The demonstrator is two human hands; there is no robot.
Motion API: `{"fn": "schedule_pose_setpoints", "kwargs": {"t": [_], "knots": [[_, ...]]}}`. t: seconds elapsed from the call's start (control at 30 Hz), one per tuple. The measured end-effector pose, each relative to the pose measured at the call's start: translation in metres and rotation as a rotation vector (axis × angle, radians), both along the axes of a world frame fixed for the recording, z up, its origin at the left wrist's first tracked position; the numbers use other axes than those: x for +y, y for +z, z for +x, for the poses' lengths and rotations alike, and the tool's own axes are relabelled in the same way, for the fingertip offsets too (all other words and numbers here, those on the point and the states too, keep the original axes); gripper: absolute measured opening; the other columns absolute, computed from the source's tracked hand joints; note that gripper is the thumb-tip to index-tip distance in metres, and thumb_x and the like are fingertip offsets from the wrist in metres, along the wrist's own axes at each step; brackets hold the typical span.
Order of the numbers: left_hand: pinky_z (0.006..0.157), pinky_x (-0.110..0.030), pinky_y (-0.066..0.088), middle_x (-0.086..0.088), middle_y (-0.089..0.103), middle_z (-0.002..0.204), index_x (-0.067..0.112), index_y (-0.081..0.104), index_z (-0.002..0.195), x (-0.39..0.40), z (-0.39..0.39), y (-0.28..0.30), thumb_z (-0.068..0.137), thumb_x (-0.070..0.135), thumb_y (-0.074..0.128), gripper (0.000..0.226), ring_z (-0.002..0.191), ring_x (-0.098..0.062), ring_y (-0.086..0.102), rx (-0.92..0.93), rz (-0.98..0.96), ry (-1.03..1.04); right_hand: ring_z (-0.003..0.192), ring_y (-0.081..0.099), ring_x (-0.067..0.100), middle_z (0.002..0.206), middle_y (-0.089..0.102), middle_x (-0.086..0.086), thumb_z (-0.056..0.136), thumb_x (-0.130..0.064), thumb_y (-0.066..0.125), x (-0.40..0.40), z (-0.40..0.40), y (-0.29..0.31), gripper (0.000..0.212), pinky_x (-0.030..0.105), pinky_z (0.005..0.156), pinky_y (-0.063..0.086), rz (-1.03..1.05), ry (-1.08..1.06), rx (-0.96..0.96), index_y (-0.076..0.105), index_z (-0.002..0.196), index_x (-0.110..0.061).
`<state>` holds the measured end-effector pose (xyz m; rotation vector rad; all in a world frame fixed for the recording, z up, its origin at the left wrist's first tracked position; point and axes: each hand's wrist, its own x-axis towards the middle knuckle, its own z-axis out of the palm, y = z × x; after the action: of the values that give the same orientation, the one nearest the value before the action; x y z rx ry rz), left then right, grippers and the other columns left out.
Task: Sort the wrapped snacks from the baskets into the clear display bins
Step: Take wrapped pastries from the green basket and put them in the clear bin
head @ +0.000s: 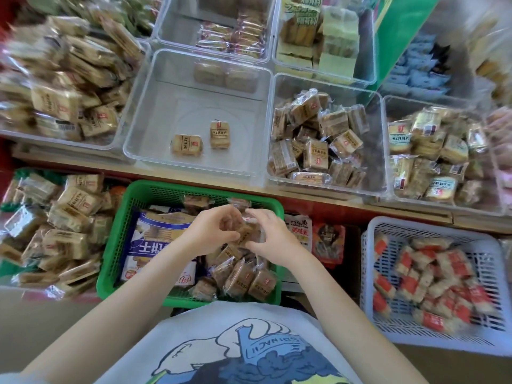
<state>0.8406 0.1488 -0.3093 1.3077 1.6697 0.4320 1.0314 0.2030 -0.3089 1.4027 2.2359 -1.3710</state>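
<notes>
Pick-up step. Left hand (210,231) and right hand (267,235) curled around brown snacks (246,234) over green basket (133,217). Next, probably: lift forward into near-empty bin (155,112), beside two packs (203,138).

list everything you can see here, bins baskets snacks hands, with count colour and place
green basket: one, green, bottom centre, holds brown wrapped snacks and a blue-and-white pack
white basket: one, white, bottom right, holds red-and-tan snacks
near-empty bin: one, clear, centre, two tan snacks on its floor
full bin: one, clear, right of centre, many brown snacks
far-right bin: one, clear, pale yellow-tan snacks
rear bins: two, clear, top, partly filled
left piles: many tan snacks, upper and lower left
held snacks: a few, brown, over the green basket
left hand: grips held snacks
right hand: grips held snacks
</notes>
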Motion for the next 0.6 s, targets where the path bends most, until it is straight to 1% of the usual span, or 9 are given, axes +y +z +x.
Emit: {"fn": "schedule_pose_setpoints", "kwargs": {"t": [0.07, 0.1, 0.17, 0.2, 0.27, 0.33, 0.4, 0.5, 0.6], "knots": [[0.071, -0.031, 0.052, 0.005, 0.063, 0.086, 0.035, 0.063, 0.1, 0.01, 0.003, 0.015, 0.081, 0.018, 0.079, 0.03, 0.079, -0.01, 0.059, -0.069, 0.102, 0.008, 0.131, 0.044, 0.018, 0.14, 0.048, -0.005, 0.088, -0.027, 0.07, 0.011, 0.0, 0.016, 0.055, 0.04, 0.109, 0.041, 0.019, -0.032, 0.061, 0.049, 0.138, -0.032], [0.076, -0.029, 0.053, 0.007, 0.063, 0.09, 0.035, 0.063, 0.104, 0.015, 0.006, 0.021, 0.081, 0.017, 0.079, 0.033, 0.084, -0.008, 0.06, -0.084, 0.157, 0.031, 0.121, 0.053, 0.017, 0.129, 0.057, -0.006, 0.088, -0.026, 0.07, 0.019, 0.002, 0.025, 0.045, 0.04, 0.103, 0.046, 0.023, -0.075, 0.073, 0.054, 0.129, -0.031], [0.081, -0.021, 0.05, 0.01, 0.06, 0.101, 0.036, 0.057, 0.122, 0.026, 0.009, 0.03, 0.083, 0.019, 0.077, 0.047, 0.094, -0.001, 0.059, -0.092, 0.23, 0.139, 0.105, 0.06, 0.015, 0.114, 0.065, -0.007, 0.088, -0.03, 0.07, 0.034, 0.009, 0.045, 0.034, 0.038, 0.092, 0.051, 0.081, -0.158, 0.083, 0.06, 0.12, -0.029], [0.08, -0.018, 0.049, 0.012, 0.059, 0.104, 0.036, 0.052, 0.13, 0.031, 0.008, 0.033, 0.085, 0.021, 0.076, 0.053, 0.096, 0.001, 0.058, -0.089, 0.239, 0.209, 0.1, 0.06, 0.015, 0.11, 0.066, -0.006, 0.088, -0.033, 0.071, 0.042, 0.013, 0.054, 0.033, 0.037, 0.088, 0.052, 0.16, -0.207, 0.096, 0.061, 0.119, -0.026], [0.075, -0.016, 0.046, 0.013, 0.059, 0.105, 0.032, 0.052, 0.133, 0.037, 0.004, 0.037, 0.089, 0.024, 0.07, 0.048, 0.095, 0.002, 0.059, -0.068, 0.228, 0.32, 0.093, 0.06, 0.016, 0.102, 0.066, -0.004, 0.089, -0.036, 0.07, 0.057, 0.018, 0.065, 0.031, 0.033, 0.079, 0.051, 0.434, -0.355, 0.143, 0.062, 0.115, -0.019], [0.068, -0.016, 0.043, 0.012, 0.063, 0.1, 0.028, 0.06, 0.123, 0.038, -0.001, 0.035, 0.094, 0.023, 0.064, 0.03, 0.089, 0.002, 0.059, -0.068, 0.185, 0.373, 0.091, 0.058, 0.017, 0.101, 0.063, 0.0, 0.091, -0.034, 0.068, 0.076, 0.019, 0.068, 0.032, 0.032, 0.072, 0.05, 0.754, -0.499, 0.123, 0.062, 0.115, -0.015], [0.068, -0.019, 0.044, 0.012, 0.064, 0.096, 0.027, 0.065, 0.111, 0.034, -0.005, 0.028, 0.096, 0.022, 0.061, 0.017, 0.088, -0.001, 0.059, -0.077, 0.123, 0.377, 0.095, 0.058, 0.021, 0.108, 0.061, 0.006, 0.093, -0.03, 0.067, 0.1, 0.017, 0.062, 0.036, 0.034, 0.07, 0.051, 0.93, -0.521, 0.007, 0.06, 0.124, -0.013], [0.075, -0.029, 0.05, 0.01, 0.063, 0.097, 0.029, 0.066, 0.105, 0.026, -0.005, 0.013, 0.096, 0.024, 0.059, 0.013, 0.092, -0.007, 0.059, -0.069, 0.028, 0.36, 0.107, 0.054, 0.028, 0.12, 0.053, 0.011, 0.096, -0.022, 0.061, 0.131, 0.011, 0.043, 0.039, 0.037, 0.073, 0.051, 0.848, -0.41, -0.207, 0.055, 0.133, -0.014], [0.071, -0.029, 0.049, 0.007, 0.064, 0.1, 0.028, 0.066, 0.108, 0.019, -0.005, -0.002, 0.096, 0.026, 0.058, 0.014, 0.092, -0.01, 0.06, -0.027, -0.028, 0.364, 0.113, 0.051, 0.029, 0.126, 0.048, 0.011, 0.096, -0.023, 0.058, 0.136, 0.002, 0.024, 0.037, 0.032, 0.077, 0.043, 0.648, -0.32, -0.197, 0.055, 0.132, -0.013]]}}
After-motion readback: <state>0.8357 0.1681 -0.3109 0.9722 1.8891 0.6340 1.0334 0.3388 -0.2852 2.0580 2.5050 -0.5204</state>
